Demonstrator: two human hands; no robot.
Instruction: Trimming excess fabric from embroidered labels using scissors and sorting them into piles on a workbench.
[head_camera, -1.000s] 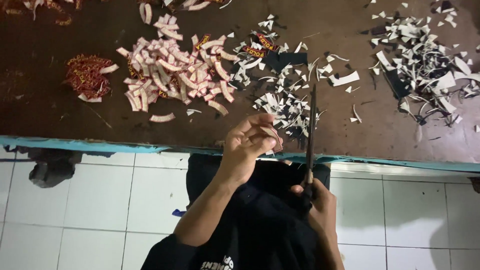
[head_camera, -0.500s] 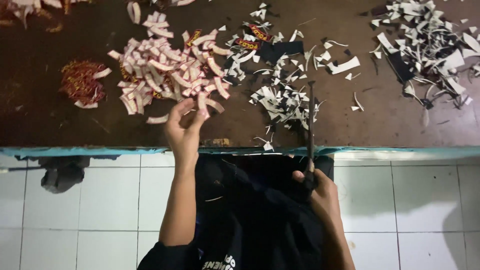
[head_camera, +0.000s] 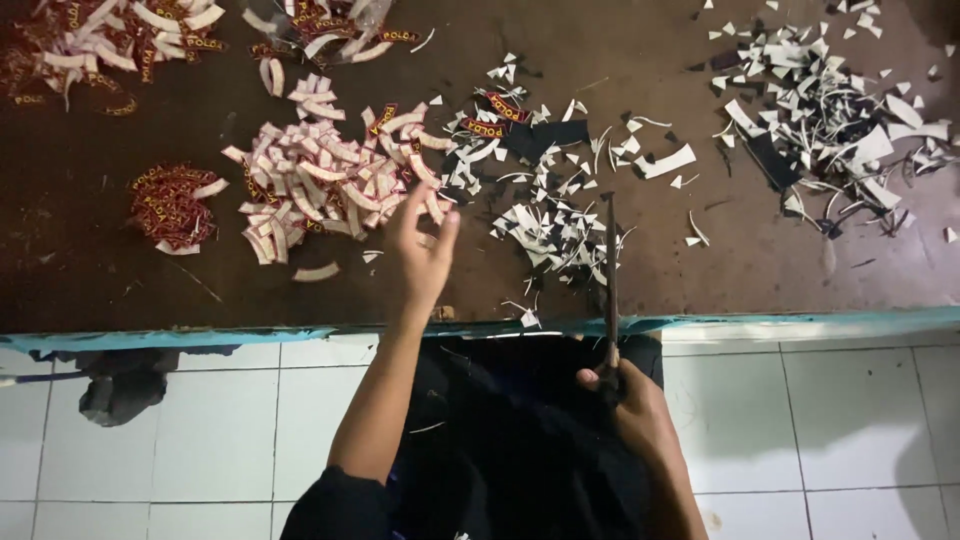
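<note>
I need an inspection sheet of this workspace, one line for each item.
Surface: dark brown tabletop with a teal front edge.
Job's things: heap of small white and red cut labels; long dark scissors, blades lying over the table edge.
Clutter: white and black offcuts at far right, more scraps mid-table; a red pile at left.
Grips: left hand open, empty, beside the heap; right hand holds the scissors' handles.
Cables: nothing seen.
Surroundings: white tiled floor; dark cloth on the lap.
</note>
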